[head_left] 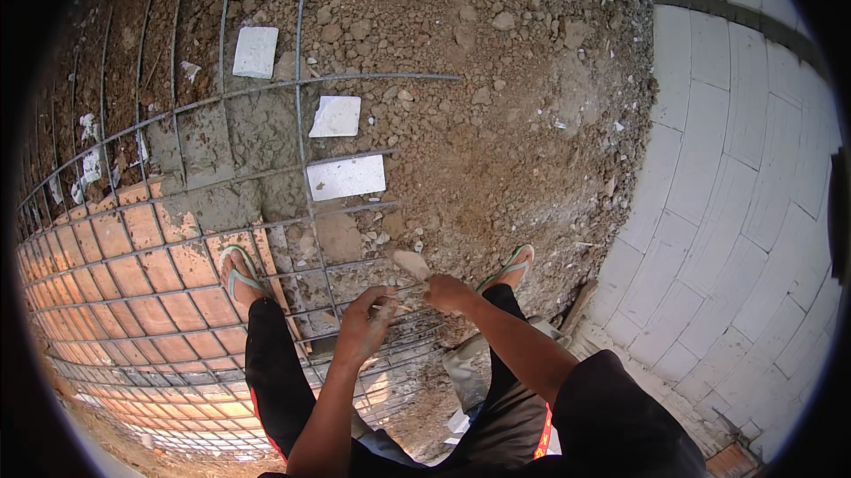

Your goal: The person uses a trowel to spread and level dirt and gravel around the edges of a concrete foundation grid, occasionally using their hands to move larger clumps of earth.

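My right hand (450, 294) is closed around the handle end of what looks like a trowel (410, 264), its flat, dirt-coloured blade pointing away to the upper left. Just left of it, my left hand (366, 323) has its fingers curled together; anything pinched in them is too small to name. Both hands hover over a grid of steel rebar (341, 264), a short gap between them. Under the grid on the left lie orange-brown boards (124, 234), and farther away a patch of wet grey mortar (257, 124) spreads among the bars.
White slabs (347, 177) lie beside the bars. My feet in flip-flops (241, 276) stand apart on either side of my hands. Rough soil and stones (496, 150) stretch ahead. A pale block wall (709, 177) rises on the right. Rebar ends (456, 78) stick out over the soil.
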Available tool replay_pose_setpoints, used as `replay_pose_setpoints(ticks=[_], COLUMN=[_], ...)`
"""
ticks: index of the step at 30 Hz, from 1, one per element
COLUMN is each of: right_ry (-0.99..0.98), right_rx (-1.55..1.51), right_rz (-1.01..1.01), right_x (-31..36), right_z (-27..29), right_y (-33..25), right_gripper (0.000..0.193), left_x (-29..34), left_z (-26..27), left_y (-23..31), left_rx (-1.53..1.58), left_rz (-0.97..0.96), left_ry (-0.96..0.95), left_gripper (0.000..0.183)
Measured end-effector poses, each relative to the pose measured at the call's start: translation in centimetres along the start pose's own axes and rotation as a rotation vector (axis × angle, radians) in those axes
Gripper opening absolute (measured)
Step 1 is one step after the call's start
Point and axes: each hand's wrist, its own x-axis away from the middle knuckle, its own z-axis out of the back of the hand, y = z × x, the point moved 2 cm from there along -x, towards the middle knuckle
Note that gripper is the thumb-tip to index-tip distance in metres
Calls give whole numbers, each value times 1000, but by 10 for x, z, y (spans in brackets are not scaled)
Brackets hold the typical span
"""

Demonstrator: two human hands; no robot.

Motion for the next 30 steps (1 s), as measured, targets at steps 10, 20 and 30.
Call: replay_pose_setpoints(ticks=[10, 20, 30], right_ry=[1053, 1255, 1239], right_rx=[310, 5, 357], right_rz=[129, 297, 478], right_x=[122, -47, 18], right_z=[412, 604, 678], right_y=[132, 221, 132], right_gripper=[38, 33, 35], left_x=[-94, -214, -252], left_z=[-18, -78, -77], left_y=[40, 31, 169], left_rx=[-142, -327, -508], left_rz=[-28, -56, -338], left_ry=[160, 540, 823], left_gripper=[38, 44, 44])
